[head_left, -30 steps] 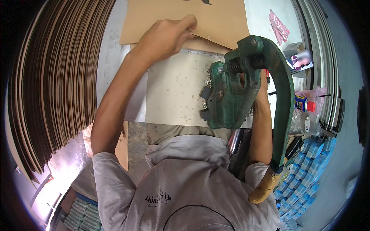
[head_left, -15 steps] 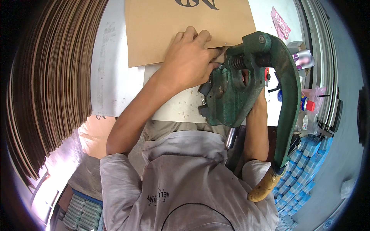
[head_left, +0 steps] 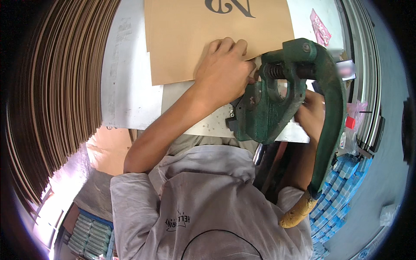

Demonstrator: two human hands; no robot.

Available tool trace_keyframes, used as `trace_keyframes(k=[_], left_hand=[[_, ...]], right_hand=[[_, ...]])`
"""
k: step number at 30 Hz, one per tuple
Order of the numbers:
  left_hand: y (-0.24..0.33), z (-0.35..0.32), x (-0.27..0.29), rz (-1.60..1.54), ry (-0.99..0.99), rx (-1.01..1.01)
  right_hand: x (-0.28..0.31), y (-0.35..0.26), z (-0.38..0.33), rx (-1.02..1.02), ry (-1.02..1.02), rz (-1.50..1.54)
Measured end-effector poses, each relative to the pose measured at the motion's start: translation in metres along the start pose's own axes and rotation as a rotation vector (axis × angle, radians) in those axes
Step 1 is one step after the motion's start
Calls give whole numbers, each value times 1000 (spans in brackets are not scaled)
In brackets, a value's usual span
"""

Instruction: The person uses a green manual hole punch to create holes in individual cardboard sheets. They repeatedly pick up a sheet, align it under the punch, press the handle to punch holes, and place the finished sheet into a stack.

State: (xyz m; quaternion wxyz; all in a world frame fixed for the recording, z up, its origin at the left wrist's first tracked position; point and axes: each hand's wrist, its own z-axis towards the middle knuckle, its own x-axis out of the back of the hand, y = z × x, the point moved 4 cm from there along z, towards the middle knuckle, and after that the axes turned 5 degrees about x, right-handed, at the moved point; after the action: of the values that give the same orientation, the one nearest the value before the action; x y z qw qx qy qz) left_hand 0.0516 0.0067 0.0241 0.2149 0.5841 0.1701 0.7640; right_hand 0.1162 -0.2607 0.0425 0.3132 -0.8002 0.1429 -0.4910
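1. Far left: one stack of brown boards, set close together beside the desk. Judged risk: slight; a knock from the left elbow could disturb it. Boards too fine to count.

2. Centre top: brown paper, lying on the desk, its near edge running up to the press. It could crease or sit crooked if dragged against the metal. At least two sheets; a second edge shows at the left.

3. Left hand: one, laid over the paper, fingers curled, thumb close beside the press. Whether it pinches the paper, I cannot tell. Judged the chief hazard: fingertips could be nipped if the lever were worked with them there.

4. Left side of the press: several small metal rings, too small to number, and two dark blocks. A brushing wrist could scatter the rings.

5. Green press: one, with one long lever ending in a yellowish grip. A bump from the right arm could shift the lever.

6. Right hand: one, between press body and lever, partly hidden, fingers bent. Contents cannot be told. The lever could strike it.

7. Right: one pink packet, one red cap; blue packs, many.
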Motion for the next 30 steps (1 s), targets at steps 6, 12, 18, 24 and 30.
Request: trace_keyframes(k=[6,12,18,24,30], left_hand=[[-3,-6,-1,24,29,10],[-5,-4,0,40,-26,-82],[-19,9,-15,323,55,-127],[-34,-27,16,344,9,-78],[-57,-40,40,533,-58,-2]], right_hand=[[26,-121,-110,790,340,-321],[2,-131,-122,1018,60,-411],[37,-81,-63,467,536,45],[-18,51,14,419,188,2],[-37,28,34,446,218,65]])
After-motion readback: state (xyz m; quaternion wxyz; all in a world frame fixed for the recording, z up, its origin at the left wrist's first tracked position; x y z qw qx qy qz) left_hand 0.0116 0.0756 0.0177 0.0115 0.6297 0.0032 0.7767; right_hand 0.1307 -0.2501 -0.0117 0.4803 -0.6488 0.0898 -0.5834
